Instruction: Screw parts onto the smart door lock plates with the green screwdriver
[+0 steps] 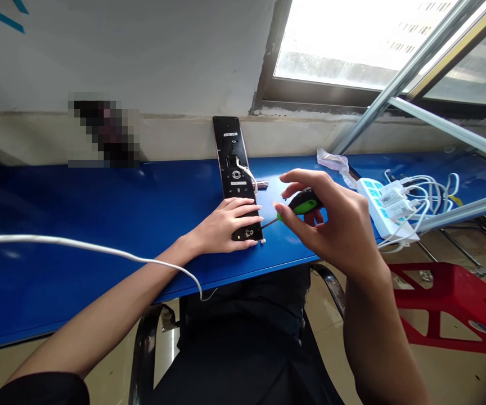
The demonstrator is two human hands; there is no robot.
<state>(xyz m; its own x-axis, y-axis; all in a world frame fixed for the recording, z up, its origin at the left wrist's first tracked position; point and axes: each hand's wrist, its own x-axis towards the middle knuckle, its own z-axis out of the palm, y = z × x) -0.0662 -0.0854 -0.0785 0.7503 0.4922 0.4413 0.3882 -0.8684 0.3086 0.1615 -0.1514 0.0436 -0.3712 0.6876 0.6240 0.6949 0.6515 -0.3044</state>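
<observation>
A long black panel (221, 152), which looks like a door lock plate, lies back side up on the blue table with its far end near the wall. White wires (247, 171) and a metal cylinder (261, 184) show at its side. My left hand (226, 224) rests flat across the panel's near end, fingers stretched out, beside a small brass-coloured fitting (248, 233). Between the fingers of my right hand (331, 216) is a screwdriver (304, 203) with a green and black handle. Its shaft slants down left to the panel's near right edge; the tip's exact contact is unclear.
A white power strip (380, 208) with plugged chargers and tangled white cables stands right on the blue table (78, 225). A clear plastic bag (333, 162) lies behind it. One white cable (78, 243) crosses above my left forearm. A red stool (449, 304) is at lower right.
</observation>
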